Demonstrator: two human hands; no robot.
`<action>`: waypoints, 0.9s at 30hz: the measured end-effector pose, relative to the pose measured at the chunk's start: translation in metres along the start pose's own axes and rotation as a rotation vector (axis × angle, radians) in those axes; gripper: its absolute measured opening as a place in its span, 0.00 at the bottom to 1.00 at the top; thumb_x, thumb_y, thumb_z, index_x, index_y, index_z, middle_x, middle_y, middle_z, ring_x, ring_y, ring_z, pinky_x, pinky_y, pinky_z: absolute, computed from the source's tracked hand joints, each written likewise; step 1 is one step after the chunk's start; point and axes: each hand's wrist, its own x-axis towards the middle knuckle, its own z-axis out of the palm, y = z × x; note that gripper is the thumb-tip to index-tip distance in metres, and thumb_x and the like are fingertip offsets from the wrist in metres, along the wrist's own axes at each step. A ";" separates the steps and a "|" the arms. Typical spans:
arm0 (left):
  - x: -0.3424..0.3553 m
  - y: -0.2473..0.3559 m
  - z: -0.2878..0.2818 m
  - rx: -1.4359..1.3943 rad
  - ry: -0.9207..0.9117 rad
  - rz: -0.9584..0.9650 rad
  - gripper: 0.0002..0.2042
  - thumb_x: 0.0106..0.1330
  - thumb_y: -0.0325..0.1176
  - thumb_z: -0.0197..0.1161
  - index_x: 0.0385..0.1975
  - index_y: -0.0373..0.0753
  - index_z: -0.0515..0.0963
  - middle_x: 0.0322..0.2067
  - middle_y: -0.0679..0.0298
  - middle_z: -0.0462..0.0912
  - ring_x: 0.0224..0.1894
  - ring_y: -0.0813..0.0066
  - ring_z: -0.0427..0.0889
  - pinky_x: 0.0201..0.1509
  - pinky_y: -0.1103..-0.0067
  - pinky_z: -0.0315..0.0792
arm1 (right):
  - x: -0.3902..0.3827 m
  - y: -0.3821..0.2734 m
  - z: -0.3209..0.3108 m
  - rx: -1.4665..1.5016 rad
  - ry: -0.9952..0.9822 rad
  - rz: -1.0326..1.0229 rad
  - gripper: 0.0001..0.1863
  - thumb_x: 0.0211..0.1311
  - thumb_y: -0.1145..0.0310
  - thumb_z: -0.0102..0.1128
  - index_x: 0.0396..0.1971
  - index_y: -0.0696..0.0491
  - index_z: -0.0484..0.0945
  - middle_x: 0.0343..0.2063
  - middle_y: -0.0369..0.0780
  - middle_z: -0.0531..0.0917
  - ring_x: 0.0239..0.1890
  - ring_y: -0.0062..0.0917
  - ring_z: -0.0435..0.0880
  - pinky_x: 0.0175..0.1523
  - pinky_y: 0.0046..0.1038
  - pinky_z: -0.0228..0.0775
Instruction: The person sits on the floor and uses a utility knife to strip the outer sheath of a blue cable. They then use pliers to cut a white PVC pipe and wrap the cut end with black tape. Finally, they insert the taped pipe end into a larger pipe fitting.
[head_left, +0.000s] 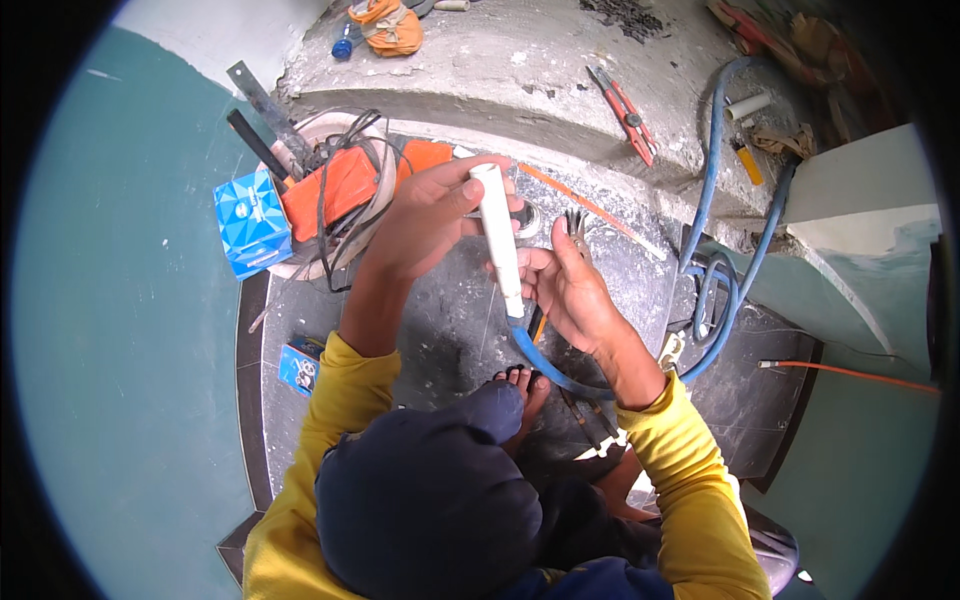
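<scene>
A short white plastic pipe (495, 225) stands nearly upright in front of me, its open end at the top. My left hand (435, 205) is closed on its upper part, thumb against the near side and fingers behind. A blue hose (545, 370) joins the pipe's lower end and curves off to the right. My right hand (575, 290) has its fingers curled behind the pipe near that joint, with the thumb raised clear of it. Just beyond that thumb shows a metal-ended tool (575, 222), partly hidden, its kind unclear.
A bucket (380, 190) with tools, cables and orange items stands left, by a blue box (250, 222). A smaller blue box (300, 366) lies nearer. Red-handled cutters (628, 118) and a yellow-handled tool (748, 163) lie on the concrete ledge (480, 70). An orange tube (850, 370) extends right.
</scene>
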 end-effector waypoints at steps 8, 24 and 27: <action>-0.001 -0.011 -0.009 -0.015 0.081 0.007 0.27 0.80 0.38 0.61 0.69 0.26 0.68 0.53 0.54 0.81 0.57 0.59 0.84 0.61 0.59 0.82 | -0.020 -0.008 0.020 -0.320 0.235 -0.169 0.45 0.83 0.34 0.28 0.61 0.63 0.79 0.60 0.47 0.83 0.62 0.31 0.76 0.68 0.35 0.61; 0.001 -0.014 0.003 0.044 0.299 0.022 0.20 0.82 0.30 0.51 0.68 0.25 0.69 0.51 0.51 0.81 0.56 0.61 0.84 0.61 0.60 0.85 | -0.031 0.040 0.049 -0.673 0.427 -0.467 0.40 0.85 0.41 0.34 0.74 0.63 0.66 0.76 0.56 0.59 0.78 0.47 0.57 0.80 0.44 0.42; 0.002 -0.014 0.004 0.038 0.307 0.021 0.20 0.82 0.30 0.51 0.68 0.25 0.69 0.51 0.51 0.82 0.55 0.62 0.84 0.60 0.60 0.85 | -0.031 0.034 0.063 -0.986 0.451 -0.479 0.37 0.83 0.45 0.40 0.74 0.62 0.67 0.77 0.58 0.54 0.78 0.53 0.52 0.79 0.50 0.40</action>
